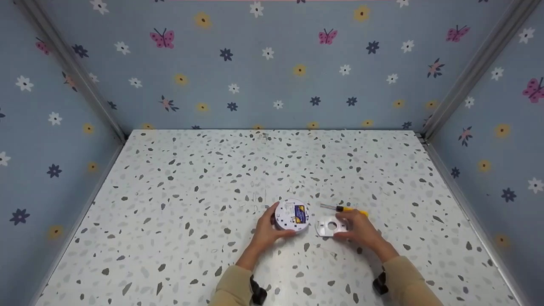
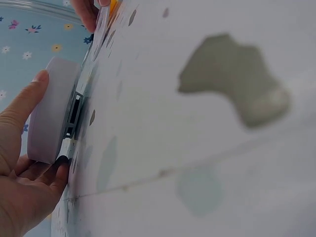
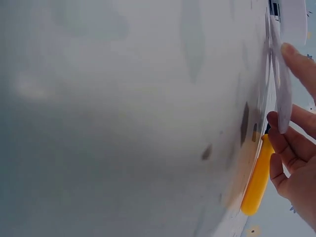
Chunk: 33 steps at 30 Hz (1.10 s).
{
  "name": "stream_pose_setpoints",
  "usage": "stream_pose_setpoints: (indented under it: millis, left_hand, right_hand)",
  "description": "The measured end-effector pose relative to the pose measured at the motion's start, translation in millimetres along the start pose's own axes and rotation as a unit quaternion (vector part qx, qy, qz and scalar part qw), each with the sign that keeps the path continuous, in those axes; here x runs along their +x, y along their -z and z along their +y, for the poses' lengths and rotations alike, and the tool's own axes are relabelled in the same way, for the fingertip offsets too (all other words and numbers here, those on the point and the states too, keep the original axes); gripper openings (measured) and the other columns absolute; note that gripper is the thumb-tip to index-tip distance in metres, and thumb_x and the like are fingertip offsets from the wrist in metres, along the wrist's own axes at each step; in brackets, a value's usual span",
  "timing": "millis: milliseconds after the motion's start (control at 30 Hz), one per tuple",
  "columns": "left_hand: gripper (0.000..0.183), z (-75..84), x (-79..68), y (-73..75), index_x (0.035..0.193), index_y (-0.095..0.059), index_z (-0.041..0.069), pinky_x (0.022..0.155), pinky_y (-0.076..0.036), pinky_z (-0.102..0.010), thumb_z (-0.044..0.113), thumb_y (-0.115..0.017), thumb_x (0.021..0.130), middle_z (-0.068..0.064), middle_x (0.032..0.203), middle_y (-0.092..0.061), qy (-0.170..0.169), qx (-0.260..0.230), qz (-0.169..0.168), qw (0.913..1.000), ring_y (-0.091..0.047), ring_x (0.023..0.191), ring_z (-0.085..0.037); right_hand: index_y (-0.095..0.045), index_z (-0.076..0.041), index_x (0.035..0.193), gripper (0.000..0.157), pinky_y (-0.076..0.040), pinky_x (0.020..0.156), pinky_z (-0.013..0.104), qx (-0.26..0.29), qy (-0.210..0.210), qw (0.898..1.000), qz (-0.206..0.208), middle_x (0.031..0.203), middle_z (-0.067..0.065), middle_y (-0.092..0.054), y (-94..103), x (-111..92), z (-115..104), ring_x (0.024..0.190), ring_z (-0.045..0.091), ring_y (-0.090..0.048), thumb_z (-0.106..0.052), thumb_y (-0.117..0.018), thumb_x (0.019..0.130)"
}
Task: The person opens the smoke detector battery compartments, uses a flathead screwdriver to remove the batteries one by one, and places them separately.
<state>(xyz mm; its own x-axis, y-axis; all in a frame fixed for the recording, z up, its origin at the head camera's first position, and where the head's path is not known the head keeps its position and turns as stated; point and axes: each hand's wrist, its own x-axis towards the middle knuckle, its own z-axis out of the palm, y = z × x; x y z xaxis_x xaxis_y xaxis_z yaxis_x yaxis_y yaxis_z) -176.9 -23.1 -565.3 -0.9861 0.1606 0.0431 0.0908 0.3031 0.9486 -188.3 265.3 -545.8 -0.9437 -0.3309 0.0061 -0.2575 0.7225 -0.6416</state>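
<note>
Handling step: my left hand point(image 1: 265, 231) grips a round white plastic case point(image 1: 289, 219); to its right, my right hand point(image 1: 361, 229) pinches a flat white holed plate point(image 1: 323, 230). The next move likely needs both steady.

Both sleeves point(image 1: 233, 285) are plain tan; a small black device point(image 1: 258, 293) shows beside each one.

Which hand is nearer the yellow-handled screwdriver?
Right. The right hand is close beside the yellow-handled screwdriver, gripping the white plate; the left hand is farther off to the left, holding the round white device.
</note>
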Motion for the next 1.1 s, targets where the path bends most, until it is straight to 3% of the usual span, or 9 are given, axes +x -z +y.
stream_pose_setpoints:
  millis: [133,300,533,767,1100]
  left_hand:
    - [0.1,0.6,-0.7,0.8,0.136,-0.029,0.0,0.091,-0.038,-0.035,0.031,-0.082,0.057,-0.014,0.125,-0.045,-0.003,-0.001,-0.001,1.0,-0.048,0.102,-0.021]
    - [0.1,1.1,-0.8,1.0,0.136,-0.028,0.0,0.098,-0.033,-0.037,0.031,-0.081,0.057,-0.017,0.131,-0.04,-0.003,0.004,-0.001,1.0,-0.044,0.112,-0.026]
    - [0.103,3.1,-1.0,1.5,0.138,-0.025,0.003,0.101,-0.028,-0.035,0.029,-0.082,0.057,-0.017,0.136,-0.033,0.005,0.007,-0.008,0.9999,-0.039,0.118,-0.026]
    - [0.101,4.9,-2.2,3.0,0.137,-0.026,-0.001,0.09,-0.039,-0.033,0.026,-0.081,0.057,-0.017,0.127,-0.043,-0.004,-0.002,-0.005,1.0,-0.049,0.1,-0.022]
    - [0.091,8.4,-5.3,5.3,0.133,-0.031,-0.007,0.082,-0.043,-0.038,0.018,-0.08,0.06,-0.019,0.114,-0.05,-0.031,0.004,0.008,0.9995,-0.051,0.093,-0.025]
  right_hand:
    - [-0.061,-0.006,0.111,0.055,-0.038,0.092,0.041,0.009,-0.019,1.0,-0.005,0.111,0.007,-0.057,0.3,-1.2,-1.0,0.105,0.024,-0.049,-0.027,-0.079,0.064]
    - [-0.06,-0.006,0.113,0.053,-0.037,0.092,0.043,0.021,-0.039,0.999,-0.002,0.114,0.008,-0.055,2.1,-2.2,-1.8,0.107,0.025,-0.048,-0.026,-0.077,0.067]
    - [-0.06,-0.002,0.109,0.044,-0.045,0.083,0.041,0.036,0.003,0.999,0.037,0.107,0.01,-0.058,7.8,-4.7,1.7,0.098,0.025,-0.054,-0.019,-0.074,0.072]
    - [-0.06,-0.006,0.11,0.04,-0.044,0.084,0.041,0.052,-0.056,0.996,0.055,0.106,0.006,-0.058,14.6,-7.4,4.4,0.097,0.022,-0.054,-0.018,-0.072,0.074]
    - [-0.059,-0.002,0.112,0.04,-0.043,0.085,0.042,0.065,-0.099,0.989,0.088,0.108,0.013,-0.057,23.8,-9.3,8.1,0.096,0.026,-0.051,-0.015,-0.07,0.076]
